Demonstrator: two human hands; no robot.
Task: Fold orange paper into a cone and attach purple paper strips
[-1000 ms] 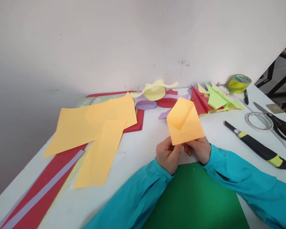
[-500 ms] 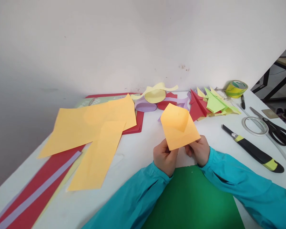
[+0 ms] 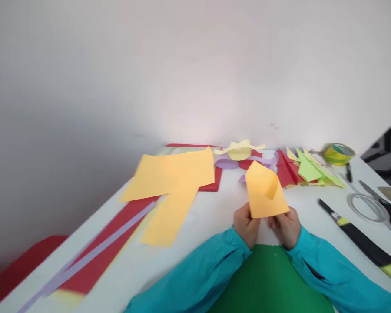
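Observation:
A folded orange paper [image 3: 265, 191], with one corner flap turned down, stands up above the white table [image 3: 215, 213]. My left hand [image 3: 246, 226] pinches its lower left edge and my right hand [image 3: 286, 226] pinches its lower right edge. Both arms wear teal sleeves. A green sheet [image 3: 273, 282] lies flat just under my wrists. The picture is smeared by motion.
Orange sheets [image 3: 172, 178] lie left of centre over red [image 3: 101, 261] and lilac paper strips. Paper loops [image 3: 237, 156] and folded red and green paper shapes [image 3: 303, 171] sit at the back by the wall. A tape roll [image 3: 339, 153], clear tape ring [image 3: 366, 206], scissors [image 3: 387, 208] and utility knife [image 3: 361, 243] lie right.
The view has swung up and to the left, so everything has shifted right and down in the picture. My hands keep the same pinch on the orange paper.

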